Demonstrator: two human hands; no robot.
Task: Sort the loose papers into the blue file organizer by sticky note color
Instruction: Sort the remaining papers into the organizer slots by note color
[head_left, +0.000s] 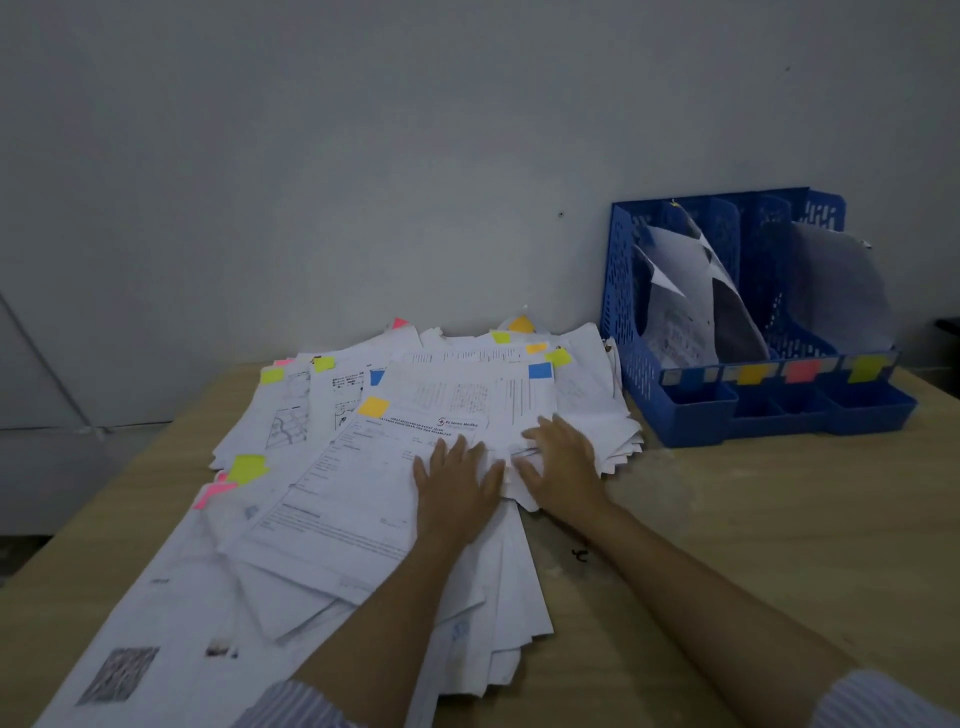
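Both hands lie flat on the papers (363, 467) heaped over the table's (753, 519) left half, fingers straight and spread, gripping nothing. Left hand (457, 486) presses on a top sheet whose far-left corner carries an orange note (374, 406); right hand (558, 462) rests just beside it on the heap's right edge, likely steadying the loose stack while a sheet is chosen. Sticky notes in yellow-green (248, 467), pink (213, 492), blue (540, 370) and orange poke out at the sheets' corners, so each colour can be read without lifting a page. At the table's far right corner, against the wall, stands the organizer (618, 291), apart from the heap. Its front rail bears coloured labels (802, 370), among them orange, pink and yellow-green, apparently one per slot. A few curled sheets (680, 291) already stand in the slots; most of the sorting appears still to be done.
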